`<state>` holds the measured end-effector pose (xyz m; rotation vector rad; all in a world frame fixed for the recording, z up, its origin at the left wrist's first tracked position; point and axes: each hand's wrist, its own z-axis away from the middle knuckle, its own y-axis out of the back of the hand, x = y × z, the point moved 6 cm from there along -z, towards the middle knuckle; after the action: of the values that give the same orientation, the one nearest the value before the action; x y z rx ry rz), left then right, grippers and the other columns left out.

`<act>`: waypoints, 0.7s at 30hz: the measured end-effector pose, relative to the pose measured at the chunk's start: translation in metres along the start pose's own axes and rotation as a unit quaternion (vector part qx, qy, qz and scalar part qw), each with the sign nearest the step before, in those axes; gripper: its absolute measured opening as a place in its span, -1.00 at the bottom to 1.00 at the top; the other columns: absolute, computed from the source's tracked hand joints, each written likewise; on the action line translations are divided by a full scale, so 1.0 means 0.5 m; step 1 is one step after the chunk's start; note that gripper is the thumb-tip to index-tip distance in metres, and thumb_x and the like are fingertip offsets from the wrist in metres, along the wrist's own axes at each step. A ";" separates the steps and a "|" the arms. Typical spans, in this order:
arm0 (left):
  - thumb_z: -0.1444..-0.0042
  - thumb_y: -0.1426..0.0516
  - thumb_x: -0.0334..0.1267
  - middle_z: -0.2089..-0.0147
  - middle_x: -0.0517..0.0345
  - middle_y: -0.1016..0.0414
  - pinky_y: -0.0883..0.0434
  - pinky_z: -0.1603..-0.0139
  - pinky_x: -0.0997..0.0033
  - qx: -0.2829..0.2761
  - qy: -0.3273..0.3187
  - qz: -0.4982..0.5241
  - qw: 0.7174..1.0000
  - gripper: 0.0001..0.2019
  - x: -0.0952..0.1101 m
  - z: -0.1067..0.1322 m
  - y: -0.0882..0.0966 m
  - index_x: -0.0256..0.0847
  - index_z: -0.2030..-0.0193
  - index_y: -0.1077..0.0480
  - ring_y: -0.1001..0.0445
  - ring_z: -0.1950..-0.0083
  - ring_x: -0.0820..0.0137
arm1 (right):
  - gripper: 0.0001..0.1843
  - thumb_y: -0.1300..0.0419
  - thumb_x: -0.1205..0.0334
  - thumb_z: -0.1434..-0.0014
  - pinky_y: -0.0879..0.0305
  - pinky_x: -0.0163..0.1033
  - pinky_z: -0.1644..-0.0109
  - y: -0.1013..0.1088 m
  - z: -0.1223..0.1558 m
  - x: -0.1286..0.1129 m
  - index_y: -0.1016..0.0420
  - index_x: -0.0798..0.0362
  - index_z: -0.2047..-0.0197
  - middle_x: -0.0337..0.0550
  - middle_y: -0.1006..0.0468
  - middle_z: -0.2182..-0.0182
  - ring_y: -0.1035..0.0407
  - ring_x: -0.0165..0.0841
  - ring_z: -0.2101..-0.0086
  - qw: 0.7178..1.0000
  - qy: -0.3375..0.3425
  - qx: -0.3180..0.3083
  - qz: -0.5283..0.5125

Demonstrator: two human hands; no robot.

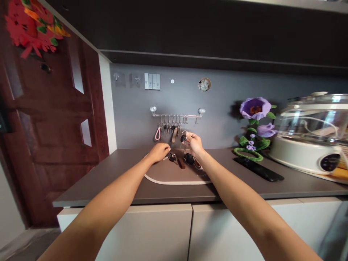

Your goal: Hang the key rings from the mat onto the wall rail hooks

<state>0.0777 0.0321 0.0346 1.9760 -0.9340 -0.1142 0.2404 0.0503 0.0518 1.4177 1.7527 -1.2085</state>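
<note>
My right hand (194, 143) pinches a bunch of keys (183, 138) by its ring, raised below the right part of the hook rail (178, 116). Dark fobs (189, 158) show just under that hand; whether they hang from the bunch or lie on the mat I cannot tell. Low over the left part of the brown mat (163, 174), my left hand (159, 152) has its fingers curled together, their contents hidden. Close to its fingertips lie loose keys (172, 157) with a brown strap (181, 163). Several key sets (170, 128) hang from the rail, one with a pink loop (158, 133).
To the right are a purple crocheted flower (255, 108), a black phone-like slab (258, 169) and a white appliance with a clear cover (301, 152). A dark cabinet (206, 32) overhangs the counter (108, 181). A red-brown door (54, 145) stands left.
</note>
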 end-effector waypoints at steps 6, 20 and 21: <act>-0.09 0.06 -0.24 0.29 0.01 -0.49 -0.26 0.19 0.40 -0.004 -0.017 -0.027 0.999 -0.73 0.000 -0.001 -0.005 -0.23 0.32 -0.45 -0.40 0.24 0.31 | -0.79 -0.22 0.13 0.09 -0.35 -0.36 0.42 0.001 -0.046 -0.039 -0.33 0.09 0.45 -0.35 -0.27 0.62 -0.15 -0.58 0.59 1.000 0.007 0.025 0.009; -0.11 0.07 -0.23 0.29 0.05 -0.50 -0.27 0.21 0.47 -0.012 -0.005 -0.054 0.998 -0.72 0.006 0.003 -0.004 -0.23 0.31 -0.46 -0.41 0.25 0.37 | -0.81 -0.08 0.37 -0.03 -0.24 -0.41 0.58 -0.016 -0.136 -0.066 -0.24 0.11 0.59 -0.36 -0.20 0.75 -0.12 -0.57 0.69 0.989 0.002 0.137 0.063; -0.12 0.07 -0.23 0.29 0.05 -0.50 -0.27 0.22 0.47 -0.012 -0.004 -0.058 0.998 -0.71 0.005 0.003 -0.004 -0.24 0.31 -0.46 -0.41 0.25 0.37 | -0.80 -0.07 0.36 -0.03 -0.23 -0.42 0.59 -0.016 -0.143 -0.063 -0.23 0.11 0.59 -0.37 -0.17 0.76 -0.10 -0.57 0.70 0.987 0.002 0.145 0.074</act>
<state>0.0801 0.0299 0.0329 2.0082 -0.8182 -0.1981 0.2488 0.1006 0.1117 1.6847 1.4873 -1.4220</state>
